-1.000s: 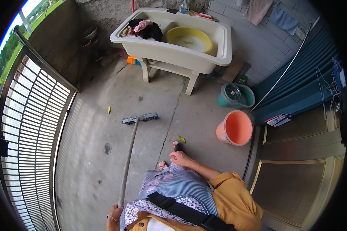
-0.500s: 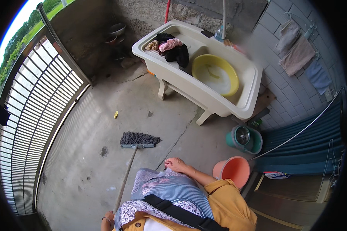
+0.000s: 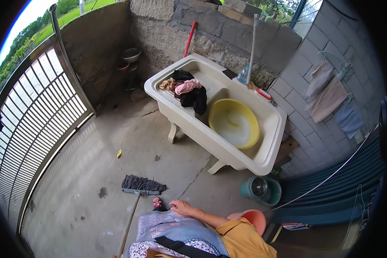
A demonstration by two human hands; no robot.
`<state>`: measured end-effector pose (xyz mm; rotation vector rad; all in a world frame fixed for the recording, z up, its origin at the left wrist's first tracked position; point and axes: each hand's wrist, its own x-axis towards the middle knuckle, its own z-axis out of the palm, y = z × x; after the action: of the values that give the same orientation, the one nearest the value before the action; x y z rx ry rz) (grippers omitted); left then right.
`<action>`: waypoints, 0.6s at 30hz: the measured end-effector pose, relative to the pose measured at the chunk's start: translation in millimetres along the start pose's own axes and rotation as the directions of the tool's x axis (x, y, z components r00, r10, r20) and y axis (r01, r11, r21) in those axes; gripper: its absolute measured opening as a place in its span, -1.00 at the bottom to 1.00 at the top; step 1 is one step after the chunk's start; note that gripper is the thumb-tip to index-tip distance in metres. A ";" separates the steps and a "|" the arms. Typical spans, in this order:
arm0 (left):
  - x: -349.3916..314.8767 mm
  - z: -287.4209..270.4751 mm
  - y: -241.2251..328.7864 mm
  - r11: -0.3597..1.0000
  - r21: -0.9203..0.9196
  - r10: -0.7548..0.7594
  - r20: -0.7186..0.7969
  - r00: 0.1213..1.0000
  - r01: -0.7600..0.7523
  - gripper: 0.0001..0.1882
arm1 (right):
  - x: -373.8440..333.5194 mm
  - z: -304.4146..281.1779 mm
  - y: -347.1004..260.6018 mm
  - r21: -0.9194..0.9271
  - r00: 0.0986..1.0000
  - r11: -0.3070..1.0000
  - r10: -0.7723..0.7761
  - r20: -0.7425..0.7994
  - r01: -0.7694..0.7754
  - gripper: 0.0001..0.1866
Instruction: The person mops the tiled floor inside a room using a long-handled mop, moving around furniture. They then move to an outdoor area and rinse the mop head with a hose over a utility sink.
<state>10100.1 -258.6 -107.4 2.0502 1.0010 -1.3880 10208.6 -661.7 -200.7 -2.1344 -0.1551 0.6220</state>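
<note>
A flat mop with dark grey strands [image 3: 142,183] lies with its head on the concrete floor ahead of me, and its pole [image 3: 130,221] slants back toward my lower left. Only a sliver of my left hand [image 3: 113,256] shows at the bottom edge, closed round that pole. In front of my patterned apron [image 3: 172,228], my right hand [image 3: 182,207] is raised with its fingers curled in. Whether anything is inside those fingers is hidden. My foot in a reddish sandal [image 3: 158,202] shows just behind the mop head.
A cream wash sink [image 3: 189,122] holds a yellow basin [image 3: 256,124] of cloudy water and a heap of dark and pink clothes [image 3: 189,92]. A green mop bucket [image 3: 262,191] and a pink bucket [image 3: 256,219] stand right. A barred gate [image 3: 38,116] runs along the left.
My view has tilted up, showing more wall behind the sink. My left hand has nearly slipped out of the picture, and my foot has come into sight. The mop stays ahead of me.
</note>
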 end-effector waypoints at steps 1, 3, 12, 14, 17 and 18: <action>10.0 -1.1 9.4 1.000 -0.007 0.017 0.014 1.000 -0.017 -0.78 | 4.4 -7.1 -3.4 -0.010 1.000 1.000 0.006 -0.003 -0.006 -0.66; 23.8 -6.4 15.2 0.999 -0.020 0.044 0.030 0.999 -0.044 -0.78 | 12.3 -24.7 -13.8 0.006 0.999 1.000 0.005 -0.033 -0.005 -0.66; 67.5 -21.6 -20.5 0.961 -0.205 0.215 0.123 0.969 -0.187 -0.79 | 65.3 -99.2 -53.8 0.056 0.972 0.998 0.027 -0.235 -0.014 -0.72; 60.2 -28.5 -28.3 0.958 -0.224 0.209 0.129 0.969 -0.177 -0.79 | 79.7 -118.9 -75.4 0.094 0.934 0.994 -0.026 -0.356 0.063 -0.76; 55.3 -37.4 -24.5 0.964 -0.221 0.186 0.150 0.971 -0.150 -0.79 | 98.2 -157.2 -85.4 0.135 0.894 0.989 0.002 -0.449 0.066 -0.81; 58.6 -41.7 -13.2 0.964 -0.216 0.190 0.152 0.970 -0.155 -0.79 | 103.2 -174.5 -87.5 0.195 0.864 0.973 -0.009 -0.504 0.124 -0.81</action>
<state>10127.3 -202.4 -145.5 1.7899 0.8316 -1.2899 10392.8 -701.9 -85.7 -1.9893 0.1235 0.0227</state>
